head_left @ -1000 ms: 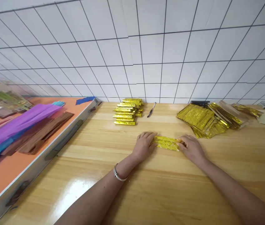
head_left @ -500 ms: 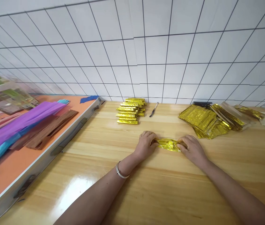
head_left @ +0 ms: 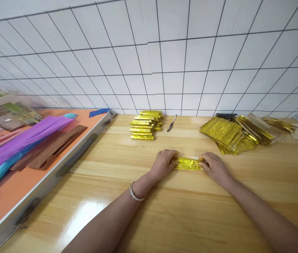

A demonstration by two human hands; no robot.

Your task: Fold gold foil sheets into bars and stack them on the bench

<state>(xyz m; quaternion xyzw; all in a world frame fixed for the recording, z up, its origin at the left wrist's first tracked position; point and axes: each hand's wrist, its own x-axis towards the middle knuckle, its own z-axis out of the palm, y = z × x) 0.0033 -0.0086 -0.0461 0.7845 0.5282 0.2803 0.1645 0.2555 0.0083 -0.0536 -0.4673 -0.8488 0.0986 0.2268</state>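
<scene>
A shiny gold foil sheet (head_left: 188, 163) lies low over the wooden table, stretched between my two hands. My left hand (head_left: 164, 163) pinches its left end, with thumb and fingers closed on it. At the other end my right hand (head_left: 213, 165) grips the foil between thumb and bent fingers. The long upper edge of the foil looks folded over. Beyond my left hand sits a stack of narrow folded gold foil strips (head_left: 146, 124). A pen (head_left: 172, 123) rests on the table just right of that stack.
To the right spreads a pile of flat gold foil sheets (head_left: 222, 131), partly in clear wrapping. On the left, an orange-topped board with a raised edge (head_left: 67, 161) bears purple paper (head_left: 40, 133), brown paper strips (head_left: 59, 146) and a clear plastic box (head_left: 9, 110). A white tiled wall (head_left: 175, 56) closes the back.
The foil between my hands has gone from bulged and curved to flatter and straighter. Both hands keep their hold in nearly the same place. The view has shifted slightly.
</scene>
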